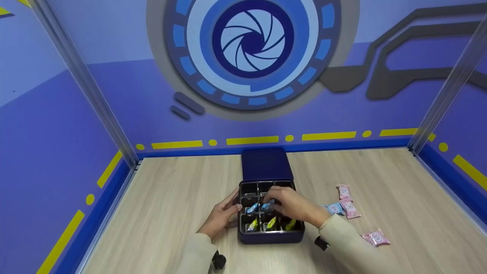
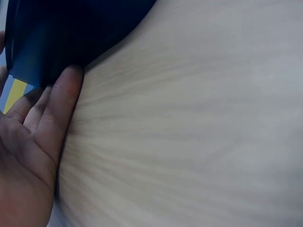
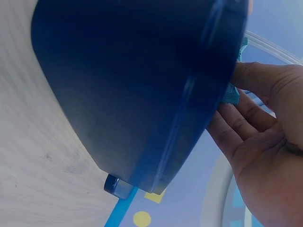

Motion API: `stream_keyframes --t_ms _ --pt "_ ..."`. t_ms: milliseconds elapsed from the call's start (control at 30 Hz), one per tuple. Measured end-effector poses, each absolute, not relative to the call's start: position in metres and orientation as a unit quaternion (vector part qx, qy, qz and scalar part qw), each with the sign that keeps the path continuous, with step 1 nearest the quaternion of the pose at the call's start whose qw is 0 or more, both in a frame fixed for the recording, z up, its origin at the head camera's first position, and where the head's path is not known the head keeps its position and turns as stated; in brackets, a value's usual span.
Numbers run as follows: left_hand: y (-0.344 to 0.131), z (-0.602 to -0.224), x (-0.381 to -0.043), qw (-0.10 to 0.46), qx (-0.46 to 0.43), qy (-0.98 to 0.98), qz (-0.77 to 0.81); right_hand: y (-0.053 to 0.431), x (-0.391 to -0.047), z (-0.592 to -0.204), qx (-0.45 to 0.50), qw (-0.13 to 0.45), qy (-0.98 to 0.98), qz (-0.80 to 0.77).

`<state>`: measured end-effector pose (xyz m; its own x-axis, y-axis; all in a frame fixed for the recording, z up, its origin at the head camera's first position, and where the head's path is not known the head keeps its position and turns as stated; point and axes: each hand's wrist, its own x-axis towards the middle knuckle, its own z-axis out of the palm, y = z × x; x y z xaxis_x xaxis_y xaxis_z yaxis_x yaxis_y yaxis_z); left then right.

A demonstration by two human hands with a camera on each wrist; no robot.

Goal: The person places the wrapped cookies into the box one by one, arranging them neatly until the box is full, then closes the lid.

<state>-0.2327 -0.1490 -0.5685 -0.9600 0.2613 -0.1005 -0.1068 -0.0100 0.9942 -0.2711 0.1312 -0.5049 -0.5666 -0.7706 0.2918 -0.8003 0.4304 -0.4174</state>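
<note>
A dark blue box (image 1: 271, 238) stands with its lid (image 1: 265, 164) laid back behind it and a black divided insert inside. My left hand (image 1: 222, 214) rests along its left side, thumb at the rim; straight fingers touch the wall in the left wrist view. My right hand (image 1: 293, 203) reaches over the middle row, thumb and fingers pinching a blue wrapped candy (image 3: 231, 94) near the rim. Another blue wrapped candy (image 1: 252, 207) lies in the middle-left compartment. Yellow wrapped candies, one at the front centre (image 1: 271, 223), sit in the front row. The right hand partly covers the right-hand compartments.
On the wooden table (image 1: 182, 190), right of the box, lie two pink wrapped candies (image 1: 350, 209) close to a blue one (image 1: 335, 208). More pink wrapping (image 1: 376, 238) shows nearer the right sleeve. A patterned blue wall (image 1: 129, 95) borders the table's back.
</note>
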Motion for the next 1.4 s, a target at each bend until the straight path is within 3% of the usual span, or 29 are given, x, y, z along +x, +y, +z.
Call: stream_keyframes --t_ms 1400 --pt "-0.1520 -0.5745 -0.2355 0.136 0.063 0.681 0.717 0.1391 -0.2643 -0.5077 0.467 0.044 -0.830 0.303"
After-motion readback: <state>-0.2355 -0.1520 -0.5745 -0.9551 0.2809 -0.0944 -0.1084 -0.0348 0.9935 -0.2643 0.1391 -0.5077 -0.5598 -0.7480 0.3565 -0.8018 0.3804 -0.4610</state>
